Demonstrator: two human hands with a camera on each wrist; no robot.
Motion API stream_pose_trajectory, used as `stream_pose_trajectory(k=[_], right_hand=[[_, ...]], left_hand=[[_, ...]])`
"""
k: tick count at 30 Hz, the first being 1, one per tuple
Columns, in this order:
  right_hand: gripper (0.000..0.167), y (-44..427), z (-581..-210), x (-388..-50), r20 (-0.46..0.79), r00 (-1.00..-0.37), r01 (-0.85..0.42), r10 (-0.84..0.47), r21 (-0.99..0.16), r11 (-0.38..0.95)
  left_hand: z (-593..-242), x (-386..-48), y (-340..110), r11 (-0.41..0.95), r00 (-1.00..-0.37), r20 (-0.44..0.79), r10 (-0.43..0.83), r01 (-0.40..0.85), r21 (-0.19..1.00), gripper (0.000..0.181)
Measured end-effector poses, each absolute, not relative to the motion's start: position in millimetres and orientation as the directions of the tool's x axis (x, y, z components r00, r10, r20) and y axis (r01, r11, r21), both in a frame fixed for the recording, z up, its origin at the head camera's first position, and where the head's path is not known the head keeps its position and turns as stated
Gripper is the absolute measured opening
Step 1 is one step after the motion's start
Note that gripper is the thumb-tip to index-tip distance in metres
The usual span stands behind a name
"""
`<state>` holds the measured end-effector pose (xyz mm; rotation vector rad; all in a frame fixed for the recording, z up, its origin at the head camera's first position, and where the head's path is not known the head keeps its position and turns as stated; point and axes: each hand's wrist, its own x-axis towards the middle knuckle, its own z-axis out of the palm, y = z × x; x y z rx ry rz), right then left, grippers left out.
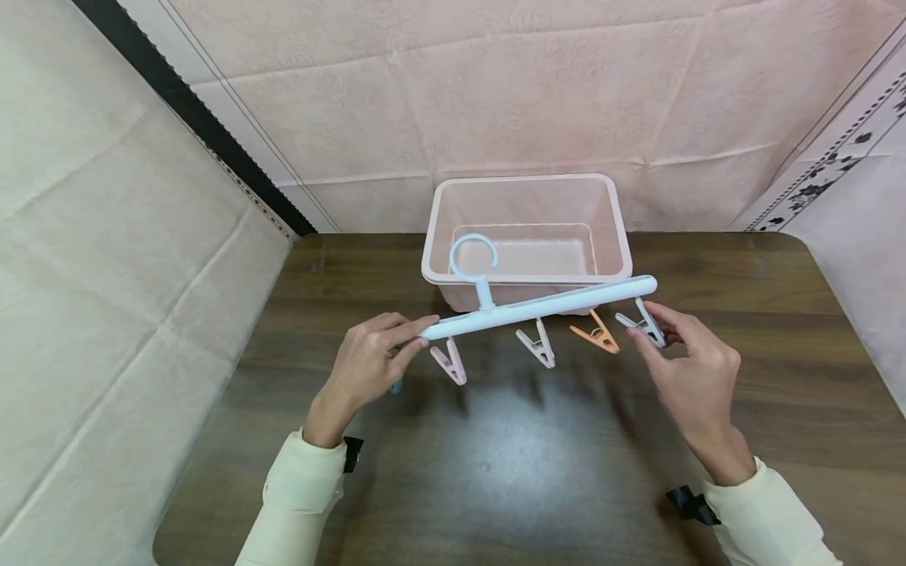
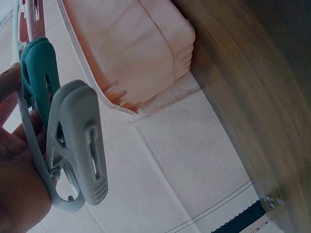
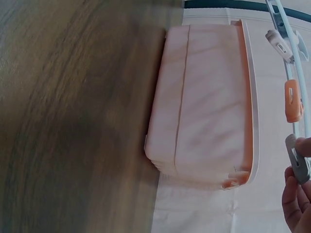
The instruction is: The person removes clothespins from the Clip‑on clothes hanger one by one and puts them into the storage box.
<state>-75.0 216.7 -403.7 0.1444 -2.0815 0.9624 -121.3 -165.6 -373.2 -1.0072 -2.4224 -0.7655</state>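
One pale blue clip hanger is up in the air over the desk, near the pink tub. The left hand's grip pinches an end of its bar; the right hand's grip pinches the grey-blue clip by the other end. It looks like light, stiff, smooth plastic, so it may slip or tip. The bar close to the hook seems good to hold; the clip looks thin and could snap.
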Motion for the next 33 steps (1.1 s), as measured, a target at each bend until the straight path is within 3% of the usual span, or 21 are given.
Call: stream_pose_trajectory(k=[22,33], right_hand=[[0.036,219.7,-401.8,-76.5,0.776,-0.593,-0.449,0.212,-0.538,0.714],[0.034,214.2,-402.6,-79.1,0.850,-0.477,-0.495,0.223,-0.469,0.731]], left_hand=[[-375.4,-121.5,-168.3,0.577,-0.654,0.530,0.539,0.746,0.333,0.034],[-375.2,-120.6,-169.1,0.584,-0.679,0.498,0.540,0.728,0.359,0.034]])
